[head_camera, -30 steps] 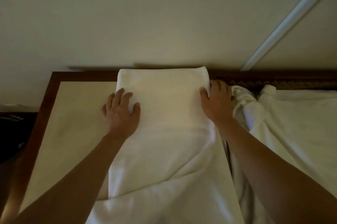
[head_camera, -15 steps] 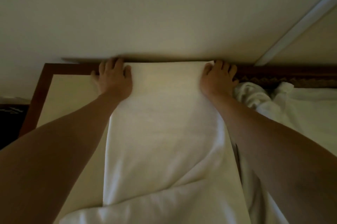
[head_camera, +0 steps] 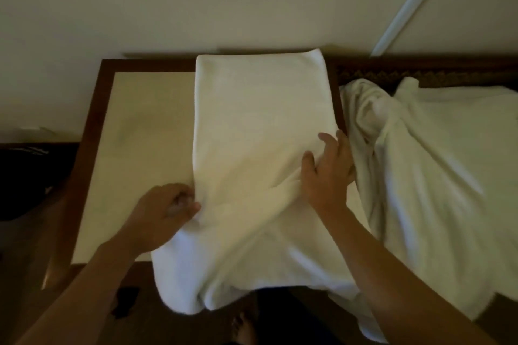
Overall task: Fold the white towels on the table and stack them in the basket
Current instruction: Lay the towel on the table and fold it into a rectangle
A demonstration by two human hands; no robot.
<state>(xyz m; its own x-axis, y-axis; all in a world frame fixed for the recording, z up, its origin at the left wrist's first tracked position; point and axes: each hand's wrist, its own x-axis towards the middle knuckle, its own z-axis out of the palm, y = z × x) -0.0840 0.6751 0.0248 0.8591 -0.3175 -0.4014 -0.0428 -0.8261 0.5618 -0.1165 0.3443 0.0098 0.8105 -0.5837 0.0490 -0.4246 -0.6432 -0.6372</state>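
Between the two hands lies the white towel, stretched away from the person over the table, its far edge right up at the wall. The near end spills off the table's front edge and hangs down in soft folds below the wrists.

Left hand is at the towel's left edge, fingers curled in with the thumb pinching a bit of the cloth. It's a little blurry there, so can't say how much fabric it's actually got. Out to the left of that hand is bare cream tabletop with a dark wood border.

Right hand sits on the towel's right edge, fingers spread and fairly straight, palm pressing the cloth down, with creases running from under it back toward the left hand. Not gripping as far as I can see.

Just to the right of the right hand, pretty much touching it, is a heap of crumpled white towels that takes up that whole side and drapes off the front too. Beyond the heap, along the wall, there's a dark carved wood strip. A white trim strip runs diagonally up the wall further off. Down below the hanging towel a bare foot pokes out on the dark floor.
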